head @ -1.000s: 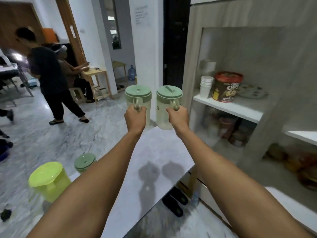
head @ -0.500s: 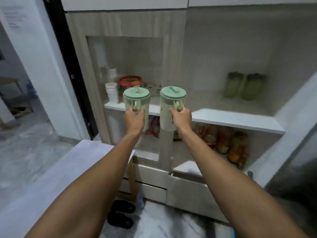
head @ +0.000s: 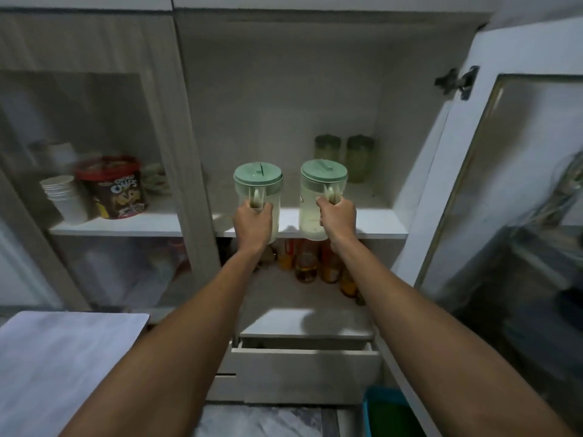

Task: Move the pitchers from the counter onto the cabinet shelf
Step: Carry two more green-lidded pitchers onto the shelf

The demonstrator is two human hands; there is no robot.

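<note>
- Pitchers with pale green lids are held up side by side in front of the open cabinet, one in each hand, both upright.
- The left hand [head: 252,220] is wrapped tightly around the handle of the left pitcher [head: 258,197], whose base hangs at the front edge of the white cabinet shelf [head: 378,227].
- The right hand [head: 337,217] grips the handle of the right pitcher [head: 315,200] in the same closed fist; this pitcher is also level with the shelf's front edge, and whether either base touches the shelf cannot be told.
- Two more green-lidded pitchers [head: 344,157] stand at the far right of the same shelf, close together.
- Behind the closed glass door on the left, a red-lidded cereal tub [head: 117,187] sits beside a stack of white paper cups [head: 64,197].
- Bottles [head: 310,260] with amber contents stand on the lower shelf, under the held pitchers.
- A drawer [head: 306,373] is pulled out below, and the cabinet door [head: 517,171] is swung open on the right.
- The pale counter [head: 63,357] lies near left.
</note>
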